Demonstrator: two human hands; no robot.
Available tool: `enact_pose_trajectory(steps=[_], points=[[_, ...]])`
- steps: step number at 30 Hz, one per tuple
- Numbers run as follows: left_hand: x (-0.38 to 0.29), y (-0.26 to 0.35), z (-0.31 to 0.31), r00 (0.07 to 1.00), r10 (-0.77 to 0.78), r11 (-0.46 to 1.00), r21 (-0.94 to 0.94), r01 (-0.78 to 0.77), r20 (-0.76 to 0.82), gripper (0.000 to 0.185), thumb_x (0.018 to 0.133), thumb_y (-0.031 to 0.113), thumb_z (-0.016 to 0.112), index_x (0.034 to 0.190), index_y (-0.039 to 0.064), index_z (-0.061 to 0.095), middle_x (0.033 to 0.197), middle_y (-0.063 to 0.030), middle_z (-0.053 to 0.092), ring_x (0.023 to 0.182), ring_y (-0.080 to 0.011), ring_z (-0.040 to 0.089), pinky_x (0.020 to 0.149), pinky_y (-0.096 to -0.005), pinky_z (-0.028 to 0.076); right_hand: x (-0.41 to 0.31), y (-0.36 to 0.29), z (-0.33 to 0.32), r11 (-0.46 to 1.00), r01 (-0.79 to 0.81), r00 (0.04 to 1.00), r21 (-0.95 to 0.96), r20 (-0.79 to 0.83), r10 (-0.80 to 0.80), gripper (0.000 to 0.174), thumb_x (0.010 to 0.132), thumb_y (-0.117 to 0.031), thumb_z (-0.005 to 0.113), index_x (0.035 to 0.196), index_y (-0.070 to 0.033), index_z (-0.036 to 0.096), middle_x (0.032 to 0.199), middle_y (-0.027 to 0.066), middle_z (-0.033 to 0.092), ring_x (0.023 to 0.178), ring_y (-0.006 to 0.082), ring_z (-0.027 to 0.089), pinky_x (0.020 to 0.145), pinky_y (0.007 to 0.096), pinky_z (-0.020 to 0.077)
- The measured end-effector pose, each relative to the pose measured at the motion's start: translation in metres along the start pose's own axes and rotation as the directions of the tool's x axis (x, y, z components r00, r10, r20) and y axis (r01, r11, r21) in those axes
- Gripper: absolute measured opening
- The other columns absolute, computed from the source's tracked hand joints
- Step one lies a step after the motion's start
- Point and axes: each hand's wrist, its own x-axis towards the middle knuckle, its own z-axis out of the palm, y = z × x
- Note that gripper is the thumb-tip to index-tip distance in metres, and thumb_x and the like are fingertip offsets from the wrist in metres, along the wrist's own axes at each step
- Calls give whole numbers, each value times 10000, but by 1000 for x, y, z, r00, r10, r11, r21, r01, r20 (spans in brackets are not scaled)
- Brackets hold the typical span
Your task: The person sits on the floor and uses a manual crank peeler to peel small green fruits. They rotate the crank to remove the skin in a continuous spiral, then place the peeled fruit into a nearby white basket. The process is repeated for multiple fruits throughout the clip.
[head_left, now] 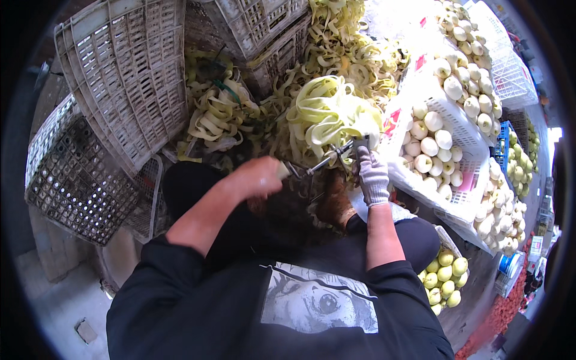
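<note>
My bare left hand point(260, 178), blurred, is closed around the pale crank handle point(283, 170) of a metal fruit peeler point(320, 166). My right hand point(375, 177) wears a pale knit glove and grips a small dark peeling tool point(361, 143) at the peeler's far end. Just beyond the tool hangs a thick bunch of long pale-green peel ribbons point(321, 110). Any fruit on the spindle is hidden by these ribbons. A brown shoe point(335, 202) shows below the peeler, between my hands.
Peelings point(360, 67) are heaped ahead. To the right stand a white crate point(474, 166) of peeled pears point(429, 146) and a smaller container of unpeeled pears point(445, 274). Dirty plastic crates point(130, 76) lean at left, near stacked crates point(258, 27). Red material point(499, 310) lies far right.
</note>
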Motion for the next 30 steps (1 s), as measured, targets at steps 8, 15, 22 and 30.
enact_pose_trajectory(steps=[8, 15, 22, 30], points=[[-11, 16, 13, 947, 174, 985, -51, -167, 269, 234, 746, 161, 645, 904, -1, 705, 733, -158, 708, 669, -271, 718, 652, -384, 576, 7, 12, 2, 872, 288, 936, -395, -75, -343, 127, 905, -106, 563, 912, -6, 641, 730, 185, 647, 574, 311, 570, 580, 360, 486], [25, 2, 40, 964, 157, 973, -204, -112, 217, 168, 776, 95, 610, 886, 3, 699, 767, -153, 703, 592, -227, 694, 580, -363, 565, -8, 43, -27, 436, 371, 860, -820, 126, -495, 155, 893, -180, 605, 996, -79, 662, 738, 188, 668, 677, 368, 663, 665, 472, 541], [51, -37, 33, 880, 204, 958, 271, -90, -430, 207, 749, 131, 638, 895, 25, 739, 887, -198, 720, 882, -374, 700, 757, -464, 552, -24, -8, -41, 919, -119, 988, 376, -47, 147, 208, 984, -245, 629, 1049, -50, 657, 715, 28, 632, 565, 92, 570, 499, 253, 488], [-44, 21, -4, 896, 373, 914, 261, -310, -242, 183, 731, 135, 620, 838, 12, 702, 868, -225, 694, 870, -406, 676, 777, -482, 535, 0, -58, 5, 942, -336, 939, 24, -76, 336, 350, 982, -409, 600, 846, -91, 652, 582, -4, 572, 407, 102, 501, 371, 265, 403]])
